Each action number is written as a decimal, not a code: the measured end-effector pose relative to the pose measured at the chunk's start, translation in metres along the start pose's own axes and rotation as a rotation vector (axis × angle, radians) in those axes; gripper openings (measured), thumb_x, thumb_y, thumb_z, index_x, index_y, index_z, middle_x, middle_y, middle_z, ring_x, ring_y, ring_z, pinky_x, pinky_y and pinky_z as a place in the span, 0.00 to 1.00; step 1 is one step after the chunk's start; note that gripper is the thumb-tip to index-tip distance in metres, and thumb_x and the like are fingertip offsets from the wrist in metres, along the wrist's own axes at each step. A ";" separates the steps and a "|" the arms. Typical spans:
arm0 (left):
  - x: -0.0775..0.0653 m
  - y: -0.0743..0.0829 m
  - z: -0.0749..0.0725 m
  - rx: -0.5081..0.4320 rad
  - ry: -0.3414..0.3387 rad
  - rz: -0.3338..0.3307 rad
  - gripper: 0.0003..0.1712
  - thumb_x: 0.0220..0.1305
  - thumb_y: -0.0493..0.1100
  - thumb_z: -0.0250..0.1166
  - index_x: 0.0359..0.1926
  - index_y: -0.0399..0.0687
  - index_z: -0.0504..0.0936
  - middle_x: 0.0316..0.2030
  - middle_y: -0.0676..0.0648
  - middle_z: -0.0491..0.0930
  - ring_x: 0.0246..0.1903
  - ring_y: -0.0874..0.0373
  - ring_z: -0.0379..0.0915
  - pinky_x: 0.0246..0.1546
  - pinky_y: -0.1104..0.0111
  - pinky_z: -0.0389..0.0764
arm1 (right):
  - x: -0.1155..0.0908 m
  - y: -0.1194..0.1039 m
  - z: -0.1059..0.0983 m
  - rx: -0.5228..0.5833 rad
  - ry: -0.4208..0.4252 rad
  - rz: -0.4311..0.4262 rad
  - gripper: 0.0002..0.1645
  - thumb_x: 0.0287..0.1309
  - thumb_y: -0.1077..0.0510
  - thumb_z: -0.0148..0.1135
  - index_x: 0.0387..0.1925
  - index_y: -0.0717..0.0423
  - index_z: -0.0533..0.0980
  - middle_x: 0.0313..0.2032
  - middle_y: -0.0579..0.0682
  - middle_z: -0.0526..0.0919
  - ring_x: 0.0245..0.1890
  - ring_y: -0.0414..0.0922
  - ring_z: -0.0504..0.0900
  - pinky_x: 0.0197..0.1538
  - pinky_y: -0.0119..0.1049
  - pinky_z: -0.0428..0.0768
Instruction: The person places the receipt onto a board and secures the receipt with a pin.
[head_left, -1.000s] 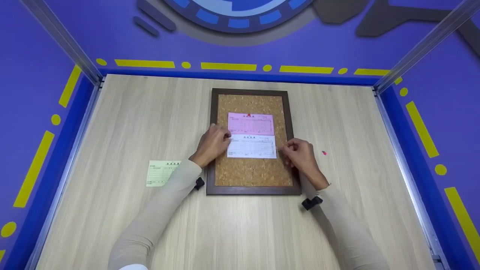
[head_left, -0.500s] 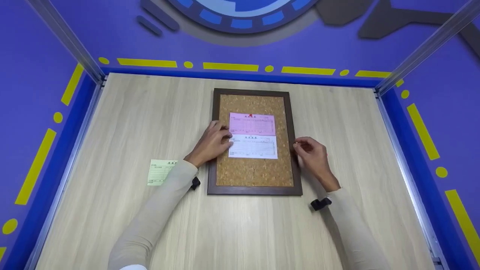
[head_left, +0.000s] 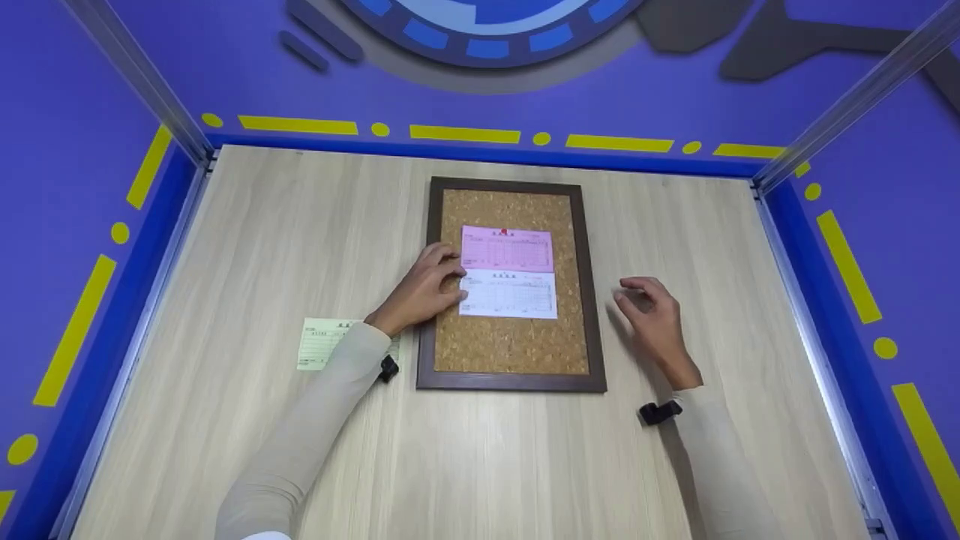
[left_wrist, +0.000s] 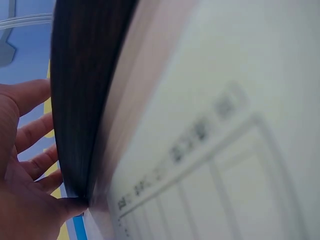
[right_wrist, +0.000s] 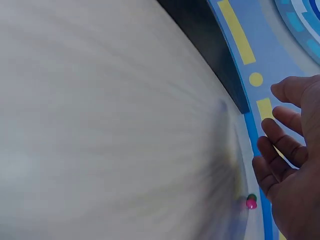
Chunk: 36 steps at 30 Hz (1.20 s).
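A framed cork board lies on the table. A red push pin sits at the top of the pink slip on the cork. Just below it lies a white slip. My left hand reaches over the frame's left side, its fingertips at the white slip's left edge. To the right of the board, my right hand is over the table with fingers loosely bent and nothing seen between them. Beyond those fingers, the right wrist view shows a pink push pin against a green one.
A light green slip lies left of the board, partly under the left forearm. Blue walls with yellow marks stand round the back and sides of the wooden table.
My right hand has moved from the white slip's right edge across the frame to the table on the right, over where the loose pins lay. The left hand stays at the slip.
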<state>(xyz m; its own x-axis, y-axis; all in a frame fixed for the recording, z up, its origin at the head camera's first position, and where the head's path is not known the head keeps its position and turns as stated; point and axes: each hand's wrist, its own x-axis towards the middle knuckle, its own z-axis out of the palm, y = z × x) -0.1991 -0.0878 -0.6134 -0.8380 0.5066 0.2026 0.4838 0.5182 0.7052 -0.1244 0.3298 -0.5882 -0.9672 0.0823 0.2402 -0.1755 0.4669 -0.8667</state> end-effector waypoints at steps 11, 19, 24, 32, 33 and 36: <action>-0.004 -0.004 0.002 -0.052 -0.063 -0.032 0.28 0.61 0.45 0.84 0.57 0.37 0.84 0.77 0.35 0.67 0.85 0.32 0.43 0.84 0.41 0.50 | -0.007 0.014 -0.022 -0.042 0.025 0.060 0.16 0.72 0.71 0.69 0.57 0.76 0.82 0.57 0.68 0.82 0.59 0.58 0.79 0.57 0.26 0.78; -0.006 -0.005 0.001 -0.045 -0.072 -0.045 0.30 0.61 0.46 0.85 0.58 0.38 0.84 0.79 0.36 0.65 0.86 0.35 0.41 0.84 0.42 0.50 | -0.008 0.024 -0.030 -0.001 0.069 0.042 0.16 0.67 0.74 0.71 0.54 0.78 0.83 0.55 0.72 0.83 0.59 0.59 0.78 0.65 0.39 0.75; -0.007 -0.016 0.006 -0.062 -0.045 -0.015 0.30 0.60 0.50 0.85 0.58 0.42 0.83 0.78 0.38 0.66 0.86 0.36 0.41 0.84 0.42 0.51 | -0.005 0.051 -0.033 -0.014 0.085 0.058 0.16 0.67 0.73 0.72 0.54 0.78 0.83 0.56 0.72 0.83 0.60 0.58 0.77 0.66 0.31 0.74; -0.006 0.001 -0.002 -0.015 -0.101 -0.071 0.32 0.62 0.47 0.83 0.62 0.39 0.83 0.81 0.36 0.63 0.87 0.36 0.39 0.84 0.43 0.49 | -0.006 0.082 -0.042 -0.047 0.041 0.068 0.16 0.67 0.72 0.73 0.54 0.72 0.85 0.58 0.64 0.82 0.63 0.44 0.74 0.69 0.21 0.71; -0.006 0.002 -0.002 -0.011 -0.104 -0.075 0.33 0.62 0.47 0.83 0.64 0.39 0.83 0.81 0.37 0.63 0.87 0.36 0.38 0.84 0.43 0.49 | -0.007 0.084 -0.043 -0.050 0.038 0.061 0.15 0.67 0.72 0.73 0.54 0.71 0.85 0.58 0.63 0.82 0.63 0.44 0.74 0.69 0.20 0.71; -0.007 0.001 -0.002 -0.005 -0.106 -0.078 0.35 0.63 0.48 0.83 0.66 0.39 0.83 0.82 0.37 0.62 0.87 0.36 0.38 0.84 0.43 0.49 | -0.008 0.086 -0.044 -0.097 0.030 0.020 0.15 0.65 0.71 0.75 0.53 0.70 0.86 0.58 0.63 0.82 0.64 0.47 0.74 0.68 0.20 0.69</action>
<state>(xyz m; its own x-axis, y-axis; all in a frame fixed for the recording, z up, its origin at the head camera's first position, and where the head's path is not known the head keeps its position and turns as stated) -0.1936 -0.0920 -0.6126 -0.8415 0.5352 0.0738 0.4164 0.5554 0.7198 -0.1239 0.4084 -0.6453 -0.9641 0.1184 0.2376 -0.1361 0.5481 -0.8253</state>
